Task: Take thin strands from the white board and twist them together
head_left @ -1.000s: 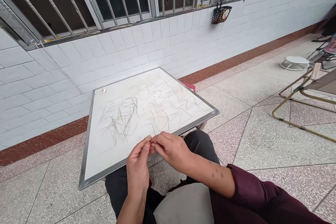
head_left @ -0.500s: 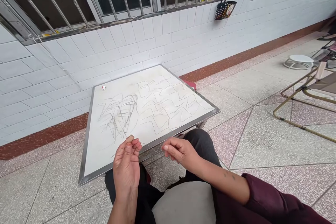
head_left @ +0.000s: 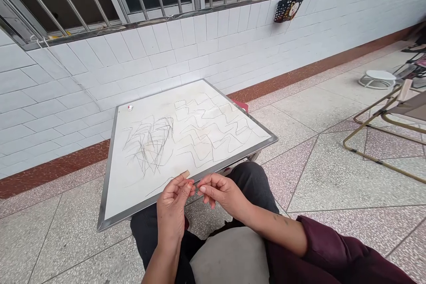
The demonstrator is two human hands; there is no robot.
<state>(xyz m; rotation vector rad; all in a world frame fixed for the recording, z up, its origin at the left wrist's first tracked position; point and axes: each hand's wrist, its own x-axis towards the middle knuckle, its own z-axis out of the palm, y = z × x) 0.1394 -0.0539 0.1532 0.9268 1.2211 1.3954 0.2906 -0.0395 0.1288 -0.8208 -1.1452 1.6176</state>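
The person's bare left hand (head_left: pixel 173 208) pinched a thin, dark, wiry strand (head_left: pixel 159 187) between thumb and fingers, its loose end trailing over the near edge of the square white table with a grey metal rim (head_left: pixel 124 206). The bare right hand (head_left: pixel 222 193) was just beside it, fingertips bunched — whether they gripped the strand too, I couldn't tell. A tan wrap (head_left: pixel 186 173) covered a left fingertip. Beyond lay a dark tangle of thin strands (head_left: pixel 151 142) (messy) and, right of it, separate wavy dark strands (head_left: pixel 206 135).
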